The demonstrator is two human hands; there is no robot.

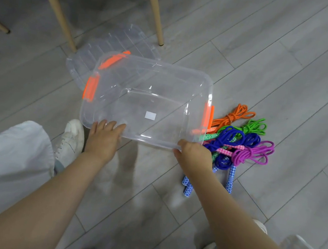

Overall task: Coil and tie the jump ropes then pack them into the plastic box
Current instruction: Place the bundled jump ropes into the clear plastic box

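Both hands hold the clear plastic box (147, 101) by its near rim: the left hand (102, 139) with fingers laid nearly straight over the edge, the right hand (193, 154) curled round the near-right corner. The coiled jump ropes (239, 139) lie on the floor (291, 79) just right of the box, nearest the right hand.

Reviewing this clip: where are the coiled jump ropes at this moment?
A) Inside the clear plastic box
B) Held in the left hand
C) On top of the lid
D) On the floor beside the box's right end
D: the jump ropes lie in a bundle on the floor beside the right end of the empty plastic box, which both hands hold at its near rim.
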